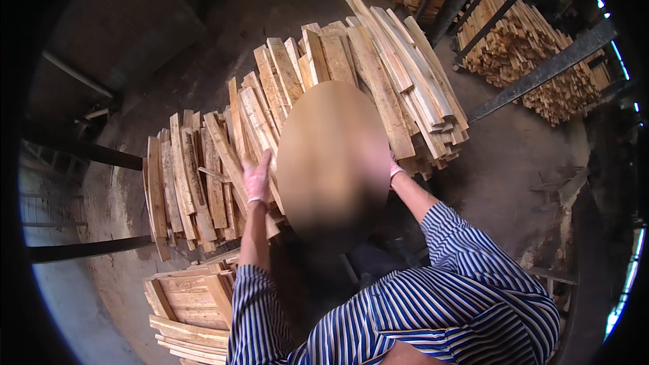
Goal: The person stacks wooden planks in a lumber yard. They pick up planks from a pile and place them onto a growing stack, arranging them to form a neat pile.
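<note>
A long pile of rough-sawn wooden boards (186, 176) stretches in front of me from the left to the far right. My left hand (257, 181), in a pale pinkish glove, is at the near side of the pile, beside a light board (260, 122). Its fingers point away from me, apart from the thumb, and nothing shows gripped in them. A blurred oval covers the middle of the view. Only the wrist edge of my right hand (395, 167), also gloved, shows past that oval, near a wide board (383, 88); its fingers are hidden.
More boards (189, 290) are stacked at the lower left. Another large wood stack (514, 47) stands at the far right, behind a dark metal beam (541, 71). Dark bars (88, 249) reach in from the left. A wooden frame piece (571, 192) stands at the right.
</note>
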